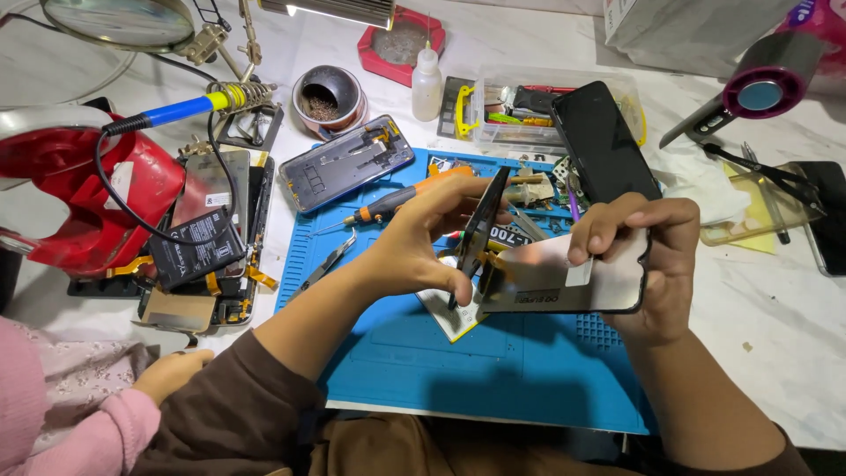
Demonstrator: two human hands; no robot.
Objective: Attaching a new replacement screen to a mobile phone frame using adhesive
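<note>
Holding two phone parts over the blue mat [529, 361] — that's what I see. My left hand [423, 242] pinches a thin dark panel [480, 231], tilted on edge, thumb and fingers closed on it. My right hand [656, 264] grips a silvery screen [564, 282] lying nearly flat, fingers curled over its top edge. The two parts meet at the middle. Behind them lie a screwdriver [401, 201] and a phone frame [345, 163] — another person's pink sleeve [79, 423] sits at lower left.
</note>
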